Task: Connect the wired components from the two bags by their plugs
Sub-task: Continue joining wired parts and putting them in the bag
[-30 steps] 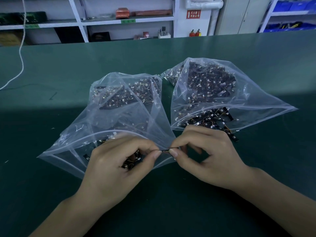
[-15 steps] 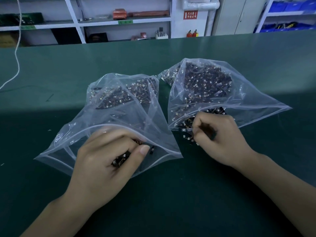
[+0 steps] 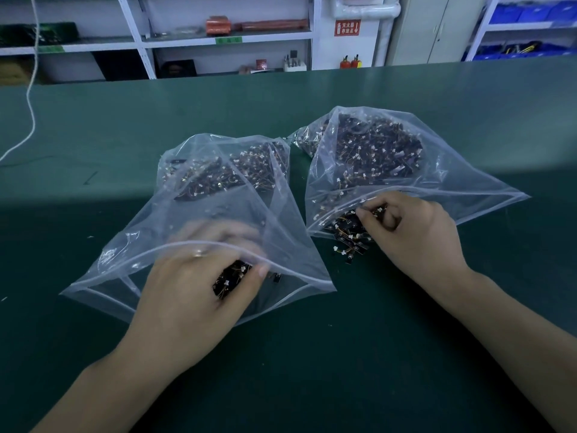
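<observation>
On the green table [image 3: 406, 354], the left hand [image 3: 190, 295] reaches into the left bag [image 3: 199, 214], its grip clenched on several wired components [image 3: 229, 278]. The right hand [image 3: 412, 229] pinches components at the right bag [image 3: 452, 170] mouth.

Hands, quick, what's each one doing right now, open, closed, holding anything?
Left hand: in the mouth of the left bag, fingers blurred, grip cannot be told.
Right hand: at the right bag, fingers curled among components; hold cannot be told.
</observation>
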`<state>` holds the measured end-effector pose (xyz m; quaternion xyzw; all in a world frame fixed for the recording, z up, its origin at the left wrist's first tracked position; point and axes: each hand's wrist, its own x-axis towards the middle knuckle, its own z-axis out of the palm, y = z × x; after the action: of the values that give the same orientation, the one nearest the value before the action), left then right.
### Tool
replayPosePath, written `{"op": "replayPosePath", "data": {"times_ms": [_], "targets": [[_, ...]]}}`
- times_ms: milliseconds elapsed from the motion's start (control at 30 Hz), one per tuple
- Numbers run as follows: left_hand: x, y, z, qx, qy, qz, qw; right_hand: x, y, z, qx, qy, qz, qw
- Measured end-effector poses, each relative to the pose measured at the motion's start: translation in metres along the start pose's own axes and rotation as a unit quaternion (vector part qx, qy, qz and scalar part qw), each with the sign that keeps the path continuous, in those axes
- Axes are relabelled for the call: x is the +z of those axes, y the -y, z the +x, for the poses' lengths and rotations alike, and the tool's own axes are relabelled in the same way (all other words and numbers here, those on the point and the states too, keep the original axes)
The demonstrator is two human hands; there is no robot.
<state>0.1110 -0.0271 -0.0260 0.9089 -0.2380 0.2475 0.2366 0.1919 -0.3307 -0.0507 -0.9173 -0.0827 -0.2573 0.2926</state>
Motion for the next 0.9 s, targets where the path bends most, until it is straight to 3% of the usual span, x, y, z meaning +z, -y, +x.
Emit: {"op": "replayPosePath", "data": {"times_ms": [133, 367, 900], "targets": [[0.002, 0.007, -0.005, -0.037, 0.07, 0.026, 0.996, -0.001, 0.002, 0.0, -0.002, 0.0, -0.004, 1.0], [0.009, 0.008, -0.007, -0.036, 0.104, 0.045, 0.993, -0.006, 0.014, -0.005, -0.019, 0.005, 0.008, 1.0], [0.011, 0.0, -0.001, -0.012, 0.064, 0.048, 0.997, -0.005, 0.041, -0.021, -0.143, 0.018, 0.112, 0.983]]}}
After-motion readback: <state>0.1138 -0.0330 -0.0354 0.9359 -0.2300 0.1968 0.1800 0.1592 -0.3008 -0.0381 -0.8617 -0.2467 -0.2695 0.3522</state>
